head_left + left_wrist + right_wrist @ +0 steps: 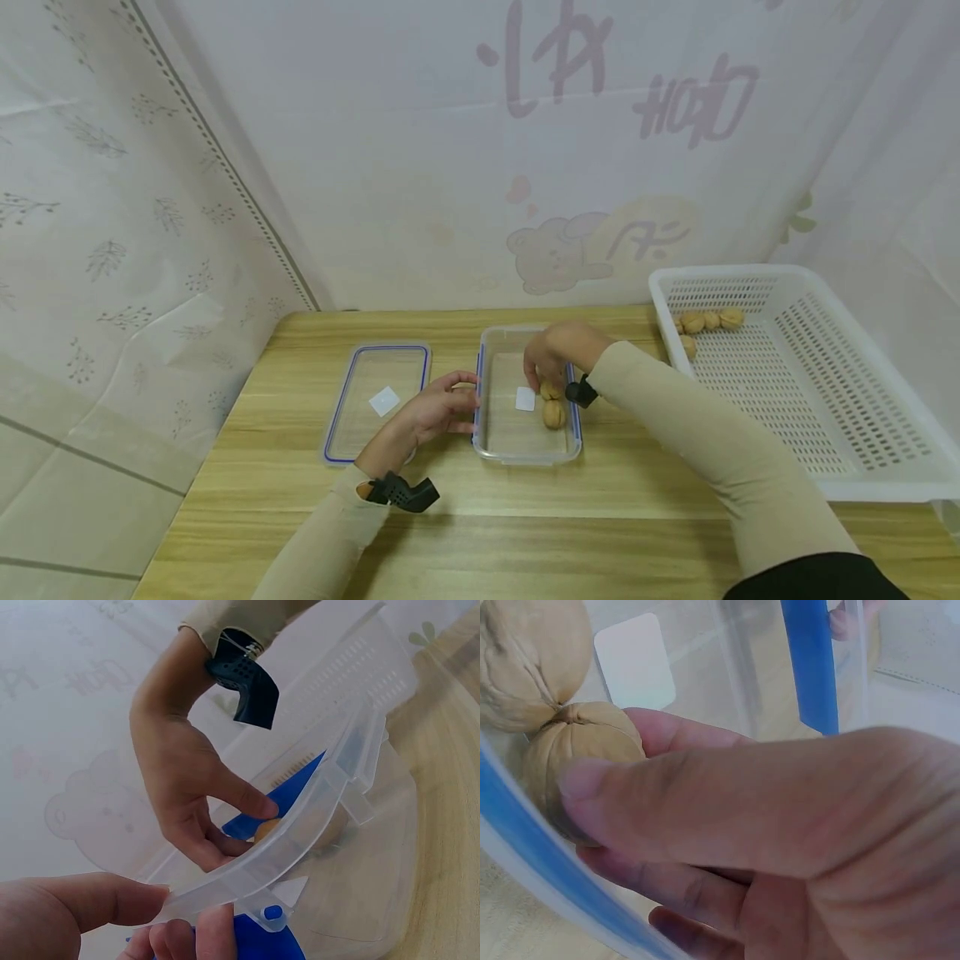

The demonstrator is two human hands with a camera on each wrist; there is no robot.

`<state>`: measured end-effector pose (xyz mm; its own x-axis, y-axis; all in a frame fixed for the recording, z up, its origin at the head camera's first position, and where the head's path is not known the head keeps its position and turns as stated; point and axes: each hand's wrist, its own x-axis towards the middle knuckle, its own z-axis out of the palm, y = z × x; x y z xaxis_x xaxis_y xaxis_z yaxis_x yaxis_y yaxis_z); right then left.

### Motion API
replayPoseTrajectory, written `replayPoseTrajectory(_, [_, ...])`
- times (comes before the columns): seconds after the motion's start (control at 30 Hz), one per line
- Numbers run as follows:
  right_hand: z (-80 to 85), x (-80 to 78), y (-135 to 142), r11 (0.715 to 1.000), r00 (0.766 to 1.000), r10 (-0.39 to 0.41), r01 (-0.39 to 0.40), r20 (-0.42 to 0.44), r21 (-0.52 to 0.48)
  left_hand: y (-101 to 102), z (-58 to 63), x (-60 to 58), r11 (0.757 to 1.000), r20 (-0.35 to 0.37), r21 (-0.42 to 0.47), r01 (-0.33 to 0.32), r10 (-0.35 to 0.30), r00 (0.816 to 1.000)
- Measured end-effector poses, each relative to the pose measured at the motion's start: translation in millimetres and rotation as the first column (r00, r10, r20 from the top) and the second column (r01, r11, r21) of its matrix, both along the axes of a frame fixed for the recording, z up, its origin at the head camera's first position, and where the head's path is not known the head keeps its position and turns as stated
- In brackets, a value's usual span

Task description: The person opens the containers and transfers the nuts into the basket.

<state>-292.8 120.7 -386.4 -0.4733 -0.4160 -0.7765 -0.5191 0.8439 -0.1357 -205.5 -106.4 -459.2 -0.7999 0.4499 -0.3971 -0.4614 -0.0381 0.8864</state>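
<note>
A clear plastic food container (525, 454) with blue-edged side clips stands on the table. Inside it, my right hand (551, 354) pinches a walnut (544, 769) between thumb and fingers, low beside the container's right wall. Another walnut (554, 415) touches it end to end. A white square label (525, 398) shows at the container's bottom. My left hand (438, 410) grips the container's left side, its thumb (135, 901) at the rim and its fingers (216, 934) curled against the outside by a blue clip.
The container's lid (360, 442), with a blue seal and a white label, lies on the wooden table (480, 550) to the left. At the right stands a large white perforated basket (817, 383) with several walnuts (693, 322) in its far left corner. Patterned curtains hang behind.
</note>
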Motion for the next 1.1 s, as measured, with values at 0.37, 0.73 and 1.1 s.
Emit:
replayPoseTrajectory(0.37, [-5.0,-0.5,2,0.999,0.999,0.038,-0.038,0.011,-0.019,0,-2.7,0.3,1.0,0.0,-0.003,0.002,-0.002,1.0])
replayPoseTrajectory(0.73, [-4.5,2.3,6,0.992,0.994,0.086,-0.092,-0.069,-0.082,-3,-5.4,0.4,1.0,-0.019,-0.002,0.015,-0.015,1.0])
replayPoseTrajectory(1.1, [-9.7,-2.8,11,0.953,0.994,0.074,-0.095,-0.081,-0.288,-2,-6.7,-0.7,1.0,-0.016,0.006,0.02,-0.02,1.0])
